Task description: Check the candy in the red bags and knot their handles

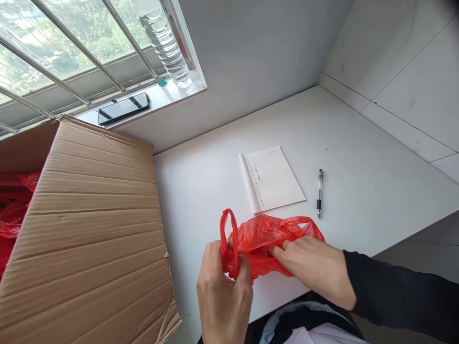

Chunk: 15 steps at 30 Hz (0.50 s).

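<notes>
Thin red plastic bag (260,234), crumpled, translucent, is gaping open just on the near side of the notebook (276,179); one handle loop (234,231) is standing upright, near-left of notebook.

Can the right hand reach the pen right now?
Probably yes: the pen lies near the right hand, with only the edge of the red bag seeming to stand between. But that hand is partly inside the bag, so it would likely have to come out first.

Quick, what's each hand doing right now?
Left hand: closed, holding the red bag.
Right hand: partly inside the bag; open or closed, can't tell.
</notes>
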Tool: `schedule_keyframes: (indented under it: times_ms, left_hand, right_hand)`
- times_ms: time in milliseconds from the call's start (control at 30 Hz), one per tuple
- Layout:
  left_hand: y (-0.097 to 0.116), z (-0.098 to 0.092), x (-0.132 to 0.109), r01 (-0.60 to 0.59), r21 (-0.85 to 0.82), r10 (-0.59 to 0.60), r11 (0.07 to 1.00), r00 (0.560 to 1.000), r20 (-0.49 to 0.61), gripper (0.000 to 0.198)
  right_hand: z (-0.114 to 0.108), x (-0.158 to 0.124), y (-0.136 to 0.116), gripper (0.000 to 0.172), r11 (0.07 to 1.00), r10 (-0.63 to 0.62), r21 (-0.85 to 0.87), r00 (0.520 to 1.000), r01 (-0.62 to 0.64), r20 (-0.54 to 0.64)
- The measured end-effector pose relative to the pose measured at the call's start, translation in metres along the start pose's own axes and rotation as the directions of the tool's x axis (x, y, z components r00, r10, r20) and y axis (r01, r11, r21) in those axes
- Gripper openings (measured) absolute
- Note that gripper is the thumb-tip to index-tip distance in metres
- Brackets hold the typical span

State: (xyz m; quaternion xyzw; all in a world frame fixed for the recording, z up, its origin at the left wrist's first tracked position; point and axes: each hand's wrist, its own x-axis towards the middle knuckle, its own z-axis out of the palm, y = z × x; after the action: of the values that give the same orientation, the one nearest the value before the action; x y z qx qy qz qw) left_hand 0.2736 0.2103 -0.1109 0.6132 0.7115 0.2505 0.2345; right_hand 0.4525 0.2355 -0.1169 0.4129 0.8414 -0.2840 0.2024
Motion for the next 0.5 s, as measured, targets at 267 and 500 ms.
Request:
schedule_keyframes:
  times_ms: [267,500]
  left_hand:
    - [0.010,0.008,-0.003,0.256,-0.523,-0.223,0.813,0.967,0.126,0.019]
    - [0.009,0.010,0.006,0.326,-0.564,-0.308,0.759,0.943,0.131,0.029]
  right_hand:
    - [0.007,0.024,-0.006,0.026,0.997,0.072,-0.032,0.997,-0.072,-0.006]
    - [0.025,0.026,-0.008,0.037,0.990,-0.047,-0.137,0.978,0.019,-0.205]
